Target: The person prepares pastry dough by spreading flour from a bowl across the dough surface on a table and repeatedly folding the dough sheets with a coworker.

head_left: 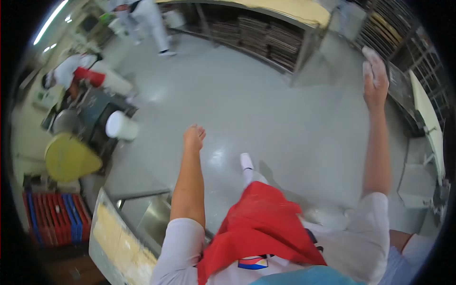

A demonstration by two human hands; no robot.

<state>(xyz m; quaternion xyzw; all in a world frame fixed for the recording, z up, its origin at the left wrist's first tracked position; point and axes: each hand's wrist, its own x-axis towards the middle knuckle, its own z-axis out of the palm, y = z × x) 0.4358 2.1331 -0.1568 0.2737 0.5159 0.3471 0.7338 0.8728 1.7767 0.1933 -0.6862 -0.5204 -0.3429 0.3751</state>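
Observation:
My left hand [194,137] hangs over the grey floor, its fingers loosely bent and slightly apart, and I see nothing in it. Out to the right, my right hand [375,78] is raised with its fingers stretched, dusted with something white like flour. It holds nothing and appears near the dark racks, though I cannot tell if it touches anything. Below hangs my red apron [266,213] over white clothes, and one white shoe [246,161] shows on the floor.
A long table [285,9] with stacked trays beneath stands ahead. At left, a person [71,71] bends over a machine near a white bucket [121,126]. Another person [147,23] stands farther back. A floury table [118,232] edges the lower left, beside red and blue crates [54,216].

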